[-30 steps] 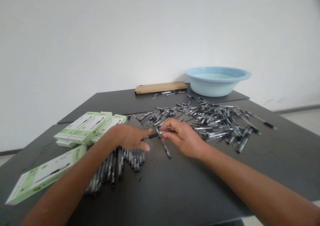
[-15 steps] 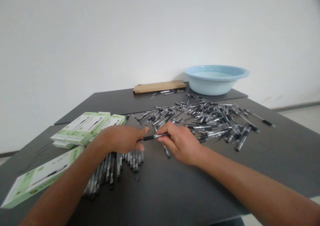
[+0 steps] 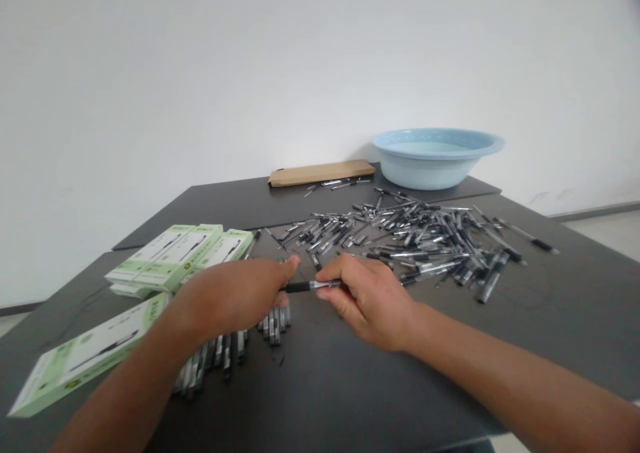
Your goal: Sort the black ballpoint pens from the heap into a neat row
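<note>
A pen with a black grip and a clear barrel lies level between my two hands, above the table. My right hand is closed, thumb and fingers pinching the pen's right part. My left hand is wrapped round its left end, which the fingers and thumb hide. Below my left wrist are rows of pens lying side by side, partly covered by the arm. A smaller group of pens sits just beneath the left fingers.
A large loose heap of pens spreads across the right of the dark table. Green and white pen boxes are stacked at left, with another box nearer. Behind stand a blue basin and a flat cardboard piece.
My left hand has closed round the pen's left end, where thumb and fingers were apart. Both hands are slightly lower, and the view has shifted a little.
</note>
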